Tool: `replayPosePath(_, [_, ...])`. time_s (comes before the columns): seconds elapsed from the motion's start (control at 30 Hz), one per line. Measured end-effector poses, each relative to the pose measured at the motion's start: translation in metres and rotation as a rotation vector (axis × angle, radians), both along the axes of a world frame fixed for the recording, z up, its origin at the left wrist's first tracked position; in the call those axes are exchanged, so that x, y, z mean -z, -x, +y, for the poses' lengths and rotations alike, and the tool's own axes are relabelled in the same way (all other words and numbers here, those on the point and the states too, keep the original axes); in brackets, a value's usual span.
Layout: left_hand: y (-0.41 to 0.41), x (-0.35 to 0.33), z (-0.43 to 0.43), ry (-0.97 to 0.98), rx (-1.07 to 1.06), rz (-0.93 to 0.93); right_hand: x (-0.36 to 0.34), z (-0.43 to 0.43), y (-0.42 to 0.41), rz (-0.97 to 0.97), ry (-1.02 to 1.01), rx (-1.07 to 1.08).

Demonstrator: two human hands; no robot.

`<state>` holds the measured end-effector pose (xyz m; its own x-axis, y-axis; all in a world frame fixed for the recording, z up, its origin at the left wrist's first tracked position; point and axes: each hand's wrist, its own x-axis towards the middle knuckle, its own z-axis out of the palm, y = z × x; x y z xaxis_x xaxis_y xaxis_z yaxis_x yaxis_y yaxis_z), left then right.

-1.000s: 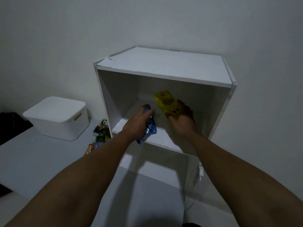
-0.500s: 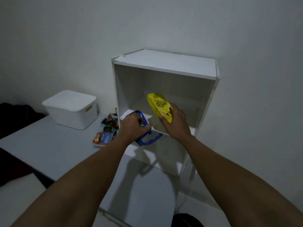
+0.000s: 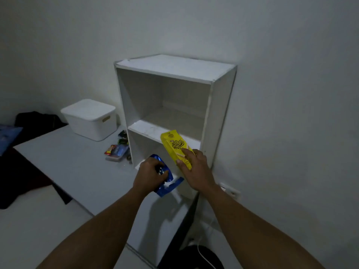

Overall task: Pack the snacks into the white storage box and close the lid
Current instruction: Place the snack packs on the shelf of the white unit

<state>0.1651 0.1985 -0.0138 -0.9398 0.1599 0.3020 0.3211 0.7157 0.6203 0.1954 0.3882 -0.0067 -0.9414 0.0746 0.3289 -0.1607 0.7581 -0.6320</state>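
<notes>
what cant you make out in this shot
All in the head view.
White plastic storage box: contents hidden by its closed lid.
Blue foil snack packet: print covered by the left hand gripping it.
Pile of small snack wrappers: too small and dim to identify.
White two-tier shelf unit: lower compartment blocked by the right hand and its yellow cardboard snack carton.
Black object: cut off by the bottom edge.

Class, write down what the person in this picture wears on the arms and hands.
Nothing worn shows. The left hand and right hand are ungloved; the left forearm and right forearm are uncovered to the picture's lower edge, no sleeve in sight. No watch or band at either wrist; no rings visible.
</notes>
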Motion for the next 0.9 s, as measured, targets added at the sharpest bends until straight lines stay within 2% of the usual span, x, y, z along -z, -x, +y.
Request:
replayPosePath(0.2, [-0.067, 0.064, 0.072, -0.006, -0.043, -0.174, 0.071, 0.065, -0.054, -0.126, 0.079, -0.028])
replayPosePath(0.33, [-0.115, 0.117, 0.1, 0.01, -0.058, -0.329, 0.114, 0.077, -0.095, -0.279, 0.278, -0.02])
replayPosePath(0.57, [-0.177, 0.204, 0.115, 0.08, -0.055, -0.617, 0.193, 0.079, -0.141, -0.692, 0.56, 0.061])
replayPosePath(0.7, [-0.192, 0.262, 0.118, 0.119, -0.075, -0.756, 0.249, 0.077, -0.152, -0.887, 0.647, 0.181])
replayPosePath(0.9, [-0.206, 0.358, 0.123, 0.075, -0.17, -0.923, 0.357, 0.083, -0.157, -1.222, 0.696, 0.33])
